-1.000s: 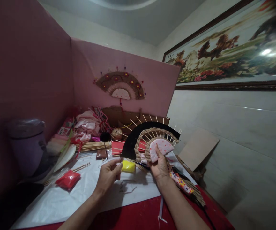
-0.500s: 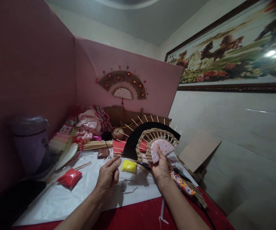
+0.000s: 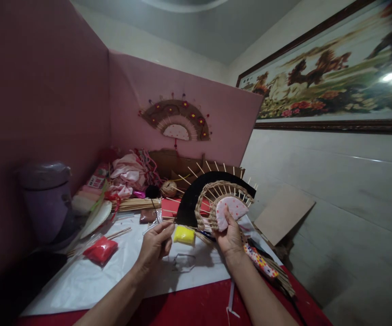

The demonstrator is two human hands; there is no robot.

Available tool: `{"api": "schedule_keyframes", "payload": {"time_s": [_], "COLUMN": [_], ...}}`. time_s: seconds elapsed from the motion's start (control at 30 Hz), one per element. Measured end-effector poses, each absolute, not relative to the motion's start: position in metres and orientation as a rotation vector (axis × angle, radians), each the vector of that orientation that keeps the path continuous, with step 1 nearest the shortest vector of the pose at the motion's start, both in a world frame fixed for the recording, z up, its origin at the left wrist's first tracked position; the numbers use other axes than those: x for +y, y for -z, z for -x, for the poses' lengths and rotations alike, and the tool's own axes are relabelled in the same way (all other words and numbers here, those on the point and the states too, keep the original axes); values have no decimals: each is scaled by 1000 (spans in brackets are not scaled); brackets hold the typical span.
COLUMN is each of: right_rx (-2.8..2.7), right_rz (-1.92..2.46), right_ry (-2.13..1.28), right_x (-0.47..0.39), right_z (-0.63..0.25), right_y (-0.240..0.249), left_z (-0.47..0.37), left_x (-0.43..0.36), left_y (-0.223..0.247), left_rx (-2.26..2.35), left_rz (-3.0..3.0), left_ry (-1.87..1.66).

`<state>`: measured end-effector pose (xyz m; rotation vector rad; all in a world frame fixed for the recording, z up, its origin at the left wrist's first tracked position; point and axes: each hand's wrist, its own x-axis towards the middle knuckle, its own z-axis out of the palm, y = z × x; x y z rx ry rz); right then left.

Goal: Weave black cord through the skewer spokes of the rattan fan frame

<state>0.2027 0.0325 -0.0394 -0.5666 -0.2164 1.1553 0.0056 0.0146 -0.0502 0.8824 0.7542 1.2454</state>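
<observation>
the fan [image 3: 189,199], black-banded with thin sticks jutting past its outer edge, is held upright above the white sheet [image 3: 114,280], tilted down toward its left end. the right hand [image 3: 229,240] is clamped on its pink dotted base [image 3: 230,211], thumb across the front, the remaining fingers hidden behind. the left hand [image 3: 154,244] lies at the fan's lower left tip, thumb and fingertips drawn together; whether they touch the tip cannot be told. black yarn [image 3: 154,209] runs from a black ball [image 3: 152,192] down toward this hand; whether it is gripped cannot be told. the hands are apart, the yellow pack [image 3: 184,235] lying between them, beneath the fan. left of the left hand, on the sheet: the red pack [image 3: 101,250]. behind: a stick bundle [image 3: 136,205] and twine ball [image 3: 168,189]. on the pink board [image 3: 128,90]: a second fan [image 3: 178,131].
</observation>
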Motion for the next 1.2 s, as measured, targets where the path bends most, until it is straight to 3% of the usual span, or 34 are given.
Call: {"api": "schedule_keyframes", "payload": {"time_s": [0.6, 0.83, 1.2], "right_rx": [-272, -224, -233], "right_rz": [603, 571, 563], "right_ry": [-1106, -1086, -1072], "right_x": [37, 36, 38], "right_z": [-214, -212, -216], "right_y": [43, 40, 41], "left_z": [7, 10, 12], "left_x": [30, 22, 27], "left_y": [51, 46, 49], "left_rx": [920, 1190, 1310], "left_rz": [-1150, -1425, -1462], "left_ry": [-1572, -1687, -1531]}}
